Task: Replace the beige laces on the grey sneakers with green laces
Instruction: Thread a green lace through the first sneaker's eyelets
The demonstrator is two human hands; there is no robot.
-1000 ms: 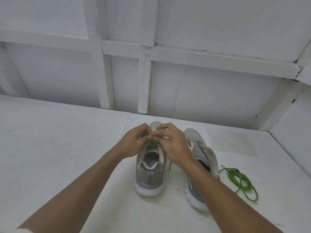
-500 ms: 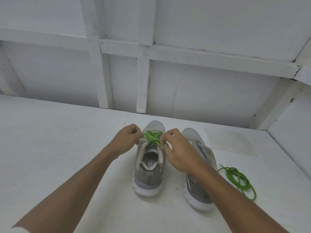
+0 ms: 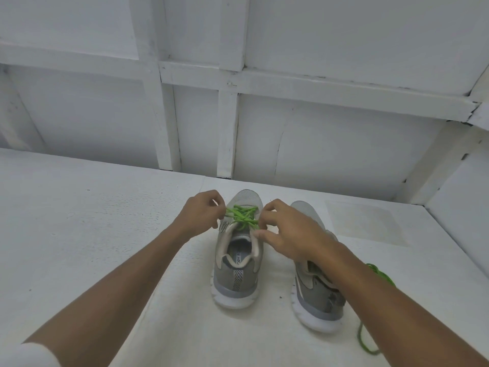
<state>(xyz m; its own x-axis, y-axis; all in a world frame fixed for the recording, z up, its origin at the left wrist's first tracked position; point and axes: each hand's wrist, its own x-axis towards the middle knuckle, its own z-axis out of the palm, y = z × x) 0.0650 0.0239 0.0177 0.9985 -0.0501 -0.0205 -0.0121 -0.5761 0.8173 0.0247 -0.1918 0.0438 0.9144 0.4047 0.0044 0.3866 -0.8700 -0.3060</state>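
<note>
While the first grey sneaker (image 3: 235,276) sits on the white worktop (image 3: 105,234), your left hand (image 3: 201,215) pinches its green lace (image 3: 242,215) on the left and your right hand (image 3: 288,234) pinches it on the right. The other sneaker (image 3: 315,303) stands just right of the first. Past that lies what looks like a loose green lace (image 3: 381,276).

I see a white surface (image 3: 79,234) spread out under the fingers (image 3: 272,205). Far behind the fingers stands a white wall (image 3: 344,149) with thick white beams (image 3: 227,128) crossing it. Off to the right of the fingers, a pale square patch (image 3: 362,221) lies flat on the surface.
</note>
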